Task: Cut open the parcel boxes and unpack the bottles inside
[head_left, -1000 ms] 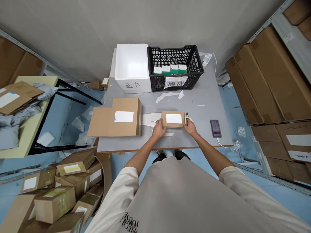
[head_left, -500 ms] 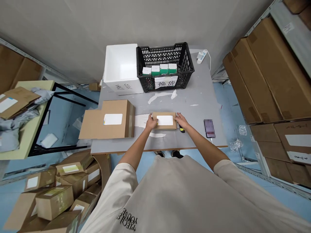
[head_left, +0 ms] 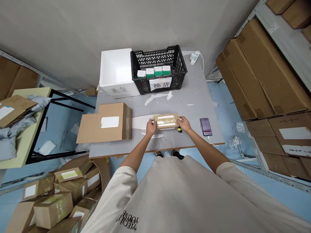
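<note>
1 sm. cardboard box (head_left: 166,122) w/ clear tape across top, on table (head_left: 194,137) near front edge | L hand (head_left: 151,127), R hand (head_left: 184,123) half-closed, holding both short ends; tape ends hidden by hands | yellow cutter (head_left: 179,130) just below R hand; open room to blurred phone (head_left: 206,127); large flat carton (head_left: 107,124) well apart on left

The one head-worn camera sits above the person's chest and faces forward and steeply down, so the T-shirt (head_left: 184,197) fills the bottom of the wide, curved view. It looks from close range at the left hand (head_left: 151,127) and right hand (head_left: 184,123), with the gray desk (head_left: 194,136) beyond them and cardboard cartons (head_left: 257,71) to the right.
</note>
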Motion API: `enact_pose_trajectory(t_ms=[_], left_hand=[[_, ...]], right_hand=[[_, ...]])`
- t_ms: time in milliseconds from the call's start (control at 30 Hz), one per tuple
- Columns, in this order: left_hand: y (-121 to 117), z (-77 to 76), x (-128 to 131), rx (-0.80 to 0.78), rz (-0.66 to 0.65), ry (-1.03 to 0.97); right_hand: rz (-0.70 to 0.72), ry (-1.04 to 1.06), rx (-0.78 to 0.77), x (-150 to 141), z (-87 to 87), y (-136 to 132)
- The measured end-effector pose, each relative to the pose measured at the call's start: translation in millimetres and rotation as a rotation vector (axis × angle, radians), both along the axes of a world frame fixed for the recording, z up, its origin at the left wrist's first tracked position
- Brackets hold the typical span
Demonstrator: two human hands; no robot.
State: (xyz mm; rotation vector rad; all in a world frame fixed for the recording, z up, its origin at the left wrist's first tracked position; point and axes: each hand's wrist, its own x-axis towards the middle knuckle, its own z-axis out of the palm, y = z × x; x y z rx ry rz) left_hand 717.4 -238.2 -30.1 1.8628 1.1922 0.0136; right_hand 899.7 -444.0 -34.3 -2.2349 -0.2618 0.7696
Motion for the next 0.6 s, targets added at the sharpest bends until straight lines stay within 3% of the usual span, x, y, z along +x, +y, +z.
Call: enact_pose_trajectory(t_ms=[233,467,600], left_hand=[[-8.6,-16.3,-18.5,-0.012,0.014,-0.080],[-8.9,-15.6,-12.9,0.006,0.040,-0.195],[-7.7,-10.7,-9.8,-0.107,0.000,-0.184]], right_hand=[[-0.070,0.030,0.094,-14.0,-18.8,-16.6],[-0.125,0.042,0.252,-14.1,-24.2,-9.2],[-0.110,0.174,0.378,-16.0,-18.3,-4.4]])
